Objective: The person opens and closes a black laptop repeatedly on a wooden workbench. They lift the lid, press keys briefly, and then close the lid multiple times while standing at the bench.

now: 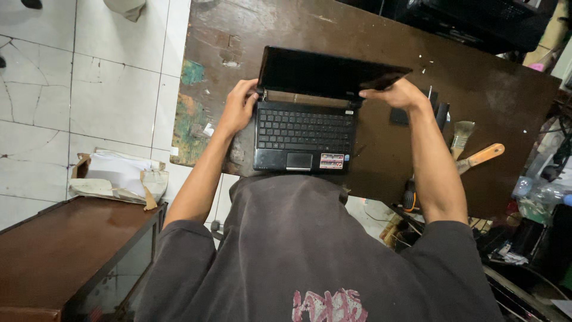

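Gripping a small black laptop (307, 119) from both sides, the person stands over a worn brown worktable (381, 42). The left hand (240, 107) is curled around the left rear corner of the machine, by the hinge, with the fingers closed on the edge where the lid meets the keyboard base. The right hand (396, 94) clasps the right end of the lid, fingers wrapped over its rim, the lid standing partly raised and tilted. The laptop sits at the near edge of the table, directly in front of the person, its keyboard and touchpad facing the camera. A small rectangular sticker (331, 160), pale with a red patch, lies on the palm rest to the right of the touchpad. On the table to the right, well apart from the hands, lie a paintbrush (460, 137) with pale bristles and a tool with an orange wooden handle (481, 157). On the tiled floor to the left sits a torn, flattened cardboard package (116, 176), whitish and tan, just beyond a brown cabinet (65, 244).
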